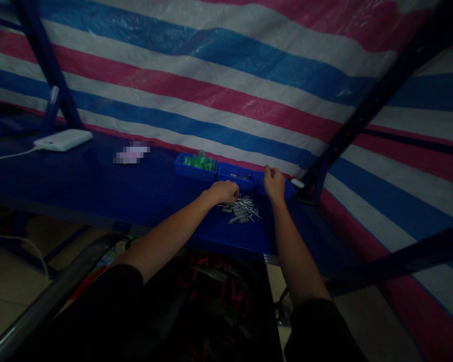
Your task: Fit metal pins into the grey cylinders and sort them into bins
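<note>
My left hand (225,191) is closed with its fingers curled down at the near side of the middle bin, at the edge of a pile of thin metal pins (245,203). Short grey metal cylinders (240,216) lie along the pile's near side. My right hand (275,184) is raised in a pinch over the right blue bin (289,190), partly covering it. Whatever either hand holds is too small or hidden to make out. The middle blue bin (237,173) contains a few small metal pieces. Green translucent pieces (200,161) fill the left blue bin (195,173).
A white power bank or similar box (64,140) with a white cable rests on the blue table (143,193) at the left. A blurred pinkish item (132,152) lies nearer the bins. Blue metal posts (347,120) and a striped plastic sheet (196,85) stand behind.
</note>
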Motion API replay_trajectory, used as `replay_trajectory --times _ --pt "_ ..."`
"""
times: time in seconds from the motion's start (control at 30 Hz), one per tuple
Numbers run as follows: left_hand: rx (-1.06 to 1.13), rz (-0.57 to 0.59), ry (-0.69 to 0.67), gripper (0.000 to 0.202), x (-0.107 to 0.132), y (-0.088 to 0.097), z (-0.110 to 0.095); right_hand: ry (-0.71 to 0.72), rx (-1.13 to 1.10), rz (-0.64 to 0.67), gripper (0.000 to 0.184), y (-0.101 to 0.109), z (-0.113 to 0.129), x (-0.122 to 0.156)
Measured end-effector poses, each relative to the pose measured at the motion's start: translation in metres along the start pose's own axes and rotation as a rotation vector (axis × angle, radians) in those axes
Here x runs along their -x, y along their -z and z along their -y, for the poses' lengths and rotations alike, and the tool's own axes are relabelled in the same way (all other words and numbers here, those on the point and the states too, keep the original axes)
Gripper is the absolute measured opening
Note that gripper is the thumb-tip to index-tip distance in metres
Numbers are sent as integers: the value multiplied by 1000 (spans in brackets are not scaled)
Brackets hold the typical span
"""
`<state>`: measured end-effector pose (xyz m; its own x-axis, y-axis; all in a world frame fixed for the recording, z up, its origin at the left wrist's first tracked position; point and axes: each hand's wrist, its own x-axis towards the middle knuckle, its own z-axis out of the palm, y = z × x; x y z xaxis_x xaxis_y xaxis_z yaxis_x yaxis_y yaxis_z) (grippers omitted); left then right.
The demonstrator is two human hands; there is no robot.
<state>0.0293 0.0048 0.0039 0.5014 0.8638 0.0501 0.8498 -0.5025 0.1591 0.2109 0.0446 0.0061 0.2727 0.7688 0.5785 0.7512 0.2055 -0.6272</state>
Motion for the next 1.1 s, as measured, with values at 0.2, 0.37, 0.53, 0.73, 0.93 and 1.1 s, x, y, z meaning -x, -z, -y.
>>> replay_trajectory --times 0.2,0.37,0.53,0.73,0.93,1.1 --pt "-60 -26 47 27 3 0 -6 20 -20 37 49 -1 4 3" --pt "-62 -8 76 30 3 2 -6 30 -20 51 47 0 7 4" --pt "8 20 80 30 0 5 6 45 -32 65 47 -2 6 4" --pt "-1 -3 36 29 1 4 2 69 -25 86 47 -3 5 4" --pt "-69 -46 47 27 5 3 -6 77 -23 109 48 -4 5 3" --pt "-69 -49 70 28 4 4 -3 77 -38 118 48 -4 4 3"
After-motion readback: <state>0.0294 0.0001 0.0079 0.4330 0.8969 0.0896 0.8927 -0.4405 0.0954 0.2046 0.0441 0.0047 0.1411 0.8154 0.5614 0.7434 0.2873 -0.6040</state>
